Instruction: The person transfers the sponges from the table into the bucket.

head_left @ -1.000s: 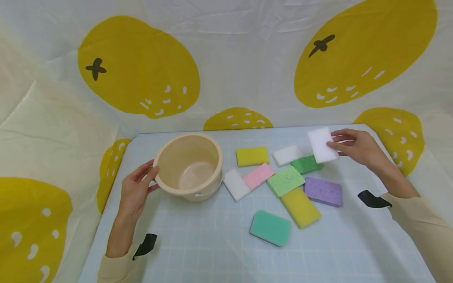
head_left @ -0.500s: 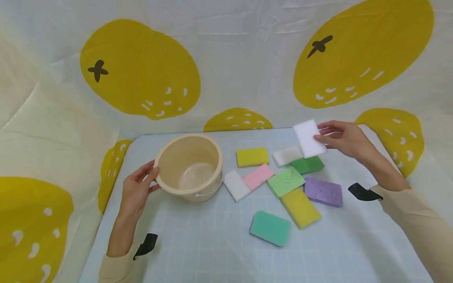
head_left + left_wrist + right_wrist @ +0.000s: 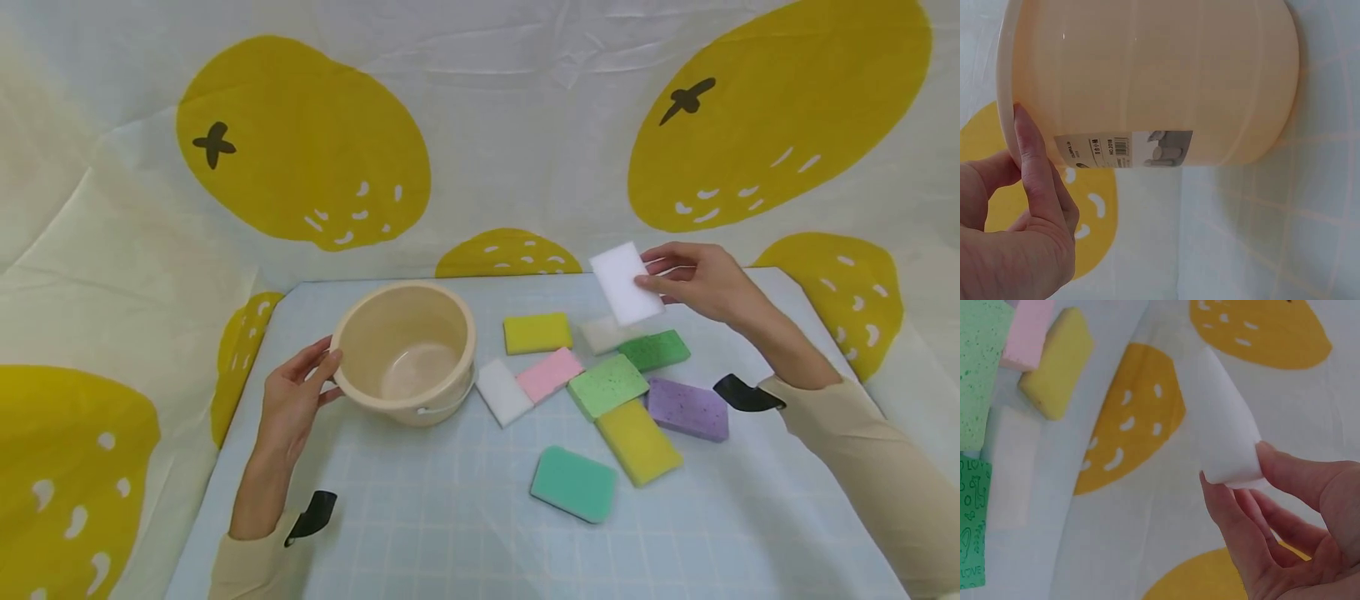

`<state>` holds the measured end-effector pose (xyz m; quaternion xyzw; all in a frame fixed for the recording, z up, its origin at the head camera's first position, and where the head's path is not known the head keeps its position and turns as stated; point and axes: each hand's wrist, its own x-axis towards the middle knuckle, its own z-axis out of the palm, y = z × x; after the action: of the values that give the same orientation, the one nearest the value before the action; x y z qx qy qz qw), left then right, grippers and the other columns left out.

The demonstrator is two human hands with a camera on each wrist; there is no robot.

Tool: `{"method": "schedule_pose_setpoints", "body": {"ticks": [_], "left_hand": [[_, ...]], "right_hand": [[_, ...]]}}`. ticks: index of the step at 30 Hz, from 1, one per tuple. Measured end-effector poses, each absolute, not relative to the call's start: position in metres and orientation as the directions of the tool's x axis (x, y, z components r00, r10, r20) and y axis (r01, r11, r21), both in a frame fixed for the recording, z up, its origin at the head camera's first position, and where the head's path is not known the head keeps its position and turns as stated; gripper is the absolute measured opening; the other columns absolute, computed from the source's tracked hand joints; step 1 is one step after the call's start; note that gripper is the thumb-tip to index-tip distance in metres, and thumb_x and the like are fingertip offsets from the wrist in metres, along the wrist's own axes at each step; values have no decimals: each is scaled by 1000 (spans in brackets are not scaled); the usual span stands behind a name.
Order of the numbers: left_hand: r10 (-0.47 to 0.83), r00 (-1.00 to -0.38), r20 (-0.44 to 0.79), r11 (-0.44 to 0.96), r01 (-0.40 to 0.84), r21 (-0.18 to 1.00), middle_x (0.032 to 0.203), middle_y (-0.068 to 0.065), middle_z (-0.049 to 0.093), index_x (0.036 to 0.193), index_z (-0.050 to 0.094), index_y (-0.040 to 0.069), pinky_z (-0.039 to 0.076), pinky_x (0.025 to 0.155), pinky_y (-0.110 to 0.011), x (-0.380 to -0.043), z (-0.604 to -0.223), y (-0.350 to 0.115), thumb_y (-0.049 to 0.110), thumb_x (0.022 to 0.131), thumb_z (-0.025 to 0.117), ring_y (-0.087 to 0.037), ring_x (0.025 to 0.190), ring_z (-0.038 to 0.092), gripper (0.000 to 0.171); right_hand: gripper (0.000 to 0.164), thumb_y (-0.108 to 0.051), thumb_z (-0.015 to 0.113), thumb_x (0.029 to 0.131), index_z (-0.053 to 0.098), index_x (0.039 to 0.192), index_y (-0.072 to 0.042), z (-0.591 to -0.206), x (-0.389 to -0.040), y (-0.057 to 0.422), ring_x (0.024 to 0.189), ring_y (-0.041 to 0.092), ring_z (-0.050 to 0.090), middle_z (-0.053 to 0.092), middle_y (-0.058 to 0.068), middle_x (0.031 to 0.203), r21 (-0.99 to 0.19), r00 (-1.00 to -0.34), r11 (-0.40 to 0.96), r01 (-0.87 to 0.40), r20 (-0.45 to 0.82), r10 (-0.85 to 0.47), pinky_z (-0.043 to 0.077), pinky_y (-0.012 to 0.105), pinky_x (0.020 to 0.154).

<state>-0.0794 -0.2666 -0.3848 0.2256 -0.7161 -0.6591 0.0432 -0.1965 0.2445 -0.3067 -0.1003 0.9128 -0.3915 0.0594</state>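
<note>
In the head view a beige bucket (image 3: 405, 358) stands at the left of the table. My left hand (image 3: 296, 392) pinches its rim, thumb on the inner side; the left wrist view shows a label (image 3: 1122, 150) on the bucket's wall. At the back right my right hand (image 3: 705, 279) holds a white sponge (image 3: 626, 283) up above the table by its right edge. In the right wrist view that white sponge (image 3: 1229, 425) sits between thumb and fingers. Below it in the head view lie another white sponge (image 3: 603, 335), partly covered, and a dark green sponge (image 3: 655, 350).
Several more sponges lie on the table (image 3: 420, 525): yellow (image 3: 537, 333), white (image 3: 504, 392), pink (image 3: 550, 375), light green (image 3: 608, 387), a second yellow one (image 3: 639, 442), purple (image 3: 687, 409) and teal (image 3: 573, 484). A fruit-print cloth (image 3: 525, 150) hangs behind.
My right hand has carried the white sponge to the left and up, away from over the dark green sponge. The left hand and bucket have stayed in place.
</note>
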Motion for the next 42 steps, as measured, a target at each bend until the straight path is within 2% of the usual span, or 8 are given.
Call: {"method": "schedule_pose_setpoints", "body": {"ticks": [3, 11, 22, 34, 42], "left_hand": [[-381, -892, -243, 28, -274, 961, 121, 1, 64, 145, 61, 13, 60, 77, -22, -80, -384, -266, 40, 91, 77, -11, 87, 64, 62], [-405, -872, -277, 30, -315, 948, 126, 0, 62, 145, 60, 17, 59, 78, -21, -81, -383, -265, 38, 95, 75, -12, 90, 64, 56], [-405, -872, -274, 32, -313, 949, 128, -2, 62, 144, 61, 17, 59, 79, -22, -81, -384, -265, 39, 94, 75, -12, 91, 65, 57], [-381, -896, -227, 5, -247, 969, 119, -4, 64, 142, 62, 10, 61, 75, -23, -80, -387, -266, 33, 94, 77, -11, 85, 65, 56], [-391, -890, -237, 2, -258, 966, 118, -3, 64, 142, 63, 12, 60, 76, -23, -81, -388, -267, 37, 92, 78, -11, 86, 65, 58]], "right_hand": [[50, -30, 74, 97, 61, 136, -1, -304, -199, 237, 95, 16, 70, 66, 22, 123, -732, -968, 664, -154, -21, -249, 60, 21, 74], [47, -26, 75, 97, 62, 135, -2, -298, -205, 214, 100, 24, 69, 66, 21, 122, -760, -957, 624, -180, -12, -291, 60, 20, 74], [41, -19, 76, 96, 65, 131, -1, -295, -213, 176, 93, 21, 69, 68, 19, 117, -813, -929, 539, -221, 8, -369, 61, 23, 73], [34, -14, 77, 94, 68, 125, -2, -296, -217, 135, 91, 22, 71, 69, 16, 109, -842, -884, 460, -283, 43, -466, 63, 34, 76], [34, -14, 78, 94, 68, 123, 0, -291, -217, 106, 89, 28, 70, 70, 17, 107, -830, -846, 439, -344, 71, -529, 61, 31, 71]]}}
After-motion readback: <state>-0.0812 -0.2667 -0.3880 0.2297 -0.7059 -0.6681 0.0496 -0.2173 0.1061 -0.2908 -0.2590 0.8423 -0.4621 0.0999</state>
